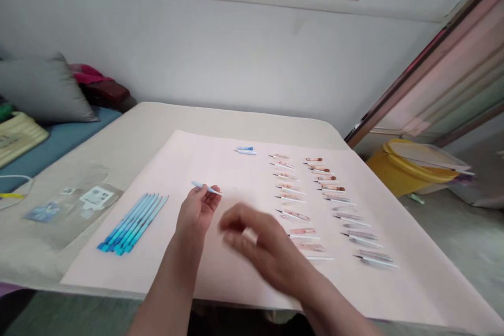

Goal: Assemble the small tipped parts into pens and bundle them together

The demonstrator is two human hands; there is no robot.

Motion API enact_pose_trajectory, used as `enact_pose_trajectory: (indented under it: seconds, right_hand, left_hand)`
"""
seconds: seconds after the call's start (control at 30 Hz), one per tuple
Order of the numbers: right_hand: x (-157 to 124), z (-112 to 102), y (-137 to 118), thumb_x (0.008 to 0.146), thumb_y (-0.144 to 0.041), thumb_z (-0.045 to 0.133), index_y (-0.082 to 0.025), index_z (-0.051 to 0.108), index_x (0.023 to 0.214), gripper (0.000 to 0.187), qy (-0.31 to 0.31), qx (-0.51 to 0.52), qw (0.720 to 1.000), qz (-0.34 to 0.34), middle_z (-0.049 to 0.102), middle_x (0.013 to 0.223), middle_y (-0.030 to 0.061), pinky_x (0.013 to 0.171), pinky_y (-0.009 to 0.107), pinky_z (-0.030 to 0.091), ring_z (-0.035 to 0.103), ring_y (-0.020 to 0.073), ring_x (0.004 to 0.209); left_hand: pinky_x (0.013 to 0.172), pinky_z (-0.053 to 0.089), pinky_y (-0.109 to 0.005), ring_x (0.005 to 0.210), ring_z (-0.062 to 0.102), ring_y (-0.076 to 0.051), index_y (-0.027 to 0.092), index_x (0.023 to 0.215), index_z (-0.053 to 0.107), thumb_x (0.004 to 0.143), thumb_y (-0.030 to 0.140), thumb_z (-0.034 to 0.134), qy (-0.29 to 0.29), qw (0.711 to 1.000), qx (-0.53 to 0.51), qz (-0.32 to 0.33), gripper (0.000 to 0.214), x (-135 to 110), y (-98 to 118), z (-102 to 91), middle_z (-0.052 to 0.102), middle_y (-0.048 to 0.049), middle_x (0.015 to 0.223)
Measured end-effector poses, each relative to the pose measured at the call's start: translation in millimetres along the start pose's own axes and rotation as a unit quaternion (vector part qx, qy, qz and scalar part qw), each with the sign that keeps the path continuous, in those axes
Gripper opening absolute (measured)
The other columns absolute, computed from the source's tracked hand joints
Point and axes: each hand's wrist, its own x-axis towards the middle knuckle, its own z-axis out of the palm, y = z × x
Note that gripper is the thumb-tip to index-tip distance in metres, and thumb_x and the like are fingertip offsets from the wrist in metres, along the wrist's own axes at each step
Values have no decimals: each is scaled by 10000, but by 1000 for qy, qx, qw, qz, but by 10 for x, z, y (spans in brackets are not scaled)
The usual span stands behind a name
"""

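Note:
My left hand [199,207] is palm up over the pink sheet, thumb and fingers closed on a slim pale-blue pen [202,187] with a whitish tapered end pointing right. Just to its right, my right hand [255,239] is blurred by motion; its thumb and curved fingers are apart, with nothing visible between them. Left of my hands lies a row of several blue pens [136,223] with darker blue ends. Farther back is a pale-blue pen with a dark tip [247,153], beside a blue piece [245,148].
On the pink sheet [197,155], two columns of slim pens with pink [289,188], brown [331,188] and grey [362,235] pieces lie at the right. Clear plastic packaging [74,215] rests on the table's left. A yellow bin [397,168] stands beyond the right edge.

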Motion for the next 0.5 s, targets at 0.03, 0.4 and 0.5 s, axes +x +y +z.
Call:
enact_pose_trajectory:
  seconds: [0.03,0.4,0.5]
  right_hand:
    - [34,-21,154,882,-261,456,-208,557,1022,181,46,-96,992,62,598,936,43,714,270,393,542,159,851]
    - [352,-139,1160,875,-213,407,-208,558,989,190,-82,-496,848,172,617,985,59,621,253,342,603,184,829]
    - [592,-210,1155,892,-224,390,-223,538,1074,235,-88,-504,844,159,612,1034,71,667,266,356,600,196,868]
  left_hand:
    - [600,550,-250,683,633,-133,131,741,513,800,74,532,3,1000,-5,3,84,4,22,-7,619,-76,756]
    - [624,560,-261,725,638,-142,128,736,524,796,85,550,-4,999,-37,-12,78,-37,42,-6,622,-84,768]
    - [623,561,-262,724,637,-141,129,735,522,798,88,549,-8,999,-40,-10,80,-24,52,-16,622,-84,767]
